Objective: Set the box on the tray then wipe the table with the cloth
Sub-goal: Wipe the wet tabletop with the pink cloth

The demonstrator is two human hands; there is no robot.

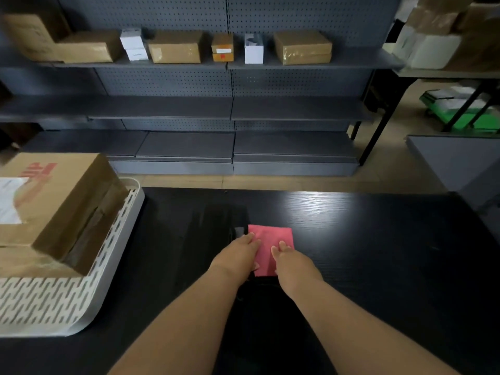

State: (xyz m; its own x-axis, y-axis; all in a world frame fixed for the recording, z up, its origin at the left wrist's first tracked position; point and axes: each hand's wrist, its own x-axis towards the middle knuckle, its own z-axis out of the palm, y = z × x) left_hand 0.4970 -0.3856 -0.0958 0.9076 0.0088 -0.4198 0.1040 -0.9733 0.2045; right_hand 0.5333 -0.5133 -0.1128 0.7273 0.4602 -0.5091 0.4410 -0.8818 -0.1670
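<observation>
Cardboard box (51,204) already sits in the white slotted tray (119,228) at the desk's (378,239) left, while left hand (238,253) and right hand (290,262) press flat, fingers spread, on the pink cloth (270,236), apparently ready to wipe.

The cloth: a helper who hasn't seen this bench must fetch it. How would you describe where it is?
Start at the black table. Near its middle, right of the white slotted tray holding the cardboard box, both hands press on a flat cloth. It is the only pink thing there.
</observation>
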